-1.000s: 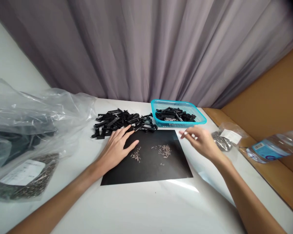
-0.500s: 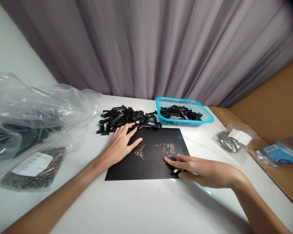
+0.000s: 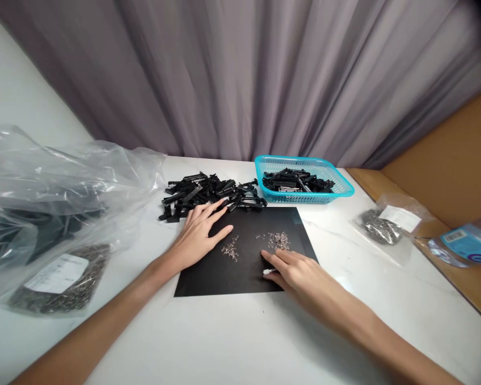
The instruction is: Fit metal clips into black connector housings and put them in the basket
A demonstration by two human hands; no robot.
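Note:
My left hand [image 3: 200, 232] lies with fingers spread on the left side of a black mat [image 3: 220, 280], its fingertips at the edge of a heap of black plastic parts [image 3: 202, 192]. Beside its thumb is a small pile of tiny metal hooks or springs [image 3: 230, 248]. Over the mat's right half, my right hand [image 3: 294, 270] keeps a small white-tipped object [image 3: 269, 271] by its thumb; the rest of that object is hidden in the hand. Just beyond its fingers sits a second pile of tiny metal pieces [image 3: 278, 240], with a few strays to its left.
A blue plastic basket [image 3: 340, 188] of black parts stands at the back. On the left are a labelled bag of metal pieces [image 3: 64, 283] and a large clear plastic bag [image 3: 84, 171]. A smaller labelled bag [image 3: 380, 227] and a blue-labelled bottle [image 3: 468, 243] are on the right.
My right hand has moved left over the mat, its index finger now left of the right pile, with the white-tipped object moving along. My left hand is nearly still.

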